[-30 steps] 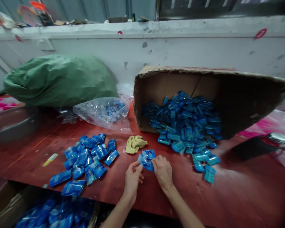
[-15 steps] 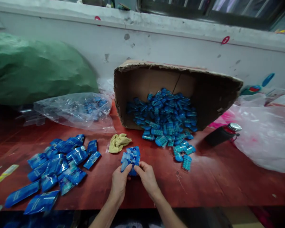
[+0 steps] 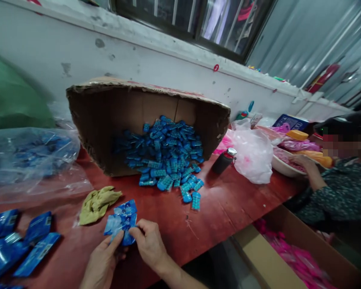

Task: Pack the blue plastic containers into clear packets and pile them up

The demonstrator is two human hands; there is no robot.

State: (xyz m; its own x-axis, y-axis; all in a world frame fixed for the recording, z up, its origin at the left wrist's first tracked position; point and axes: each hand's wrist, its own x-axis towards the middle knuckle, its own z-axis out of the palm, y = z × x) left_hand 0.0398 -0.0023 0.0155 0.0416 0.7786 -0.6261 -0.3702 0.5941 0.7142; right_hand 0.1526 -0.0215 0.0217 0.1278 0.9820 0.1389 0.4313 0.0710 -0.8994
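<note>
My left hand (image 3: 104, 259) and my right hand (image 3: 149, 243) pinch the near end of some blue printed packets (image 3: 123, 216) between thumbs and fingers, low over the red table. Whether the packets are joined is hard to tell. A crumpled yellow-green cloth (image 3: 98, 204) lies just beyond them on the left. Filled blue pouches (image 3: 6, 249) are spread at the lower left. Behind my hands, a cardboard box (image 3: 105, 100) lies on its side, and small blue wrapped pieces (image 3: 171, 152) spill from it onto the table.
A clear bag (image 3: 42, 156) with blue items lies left of the box. On the right stand a dark bottle (image 3: 224, 160) and a white plastic bag (image 3: 249, 154). A person (image 3: 345, 184) reaches into a bowl (image 3: 284, 165). Below is a carton of pink items (image 3: 297, 257).
The view has turned right, bringing in the person, the bowl and the carton of pink items. My hands still hold the blue packets at their near end.
</note>
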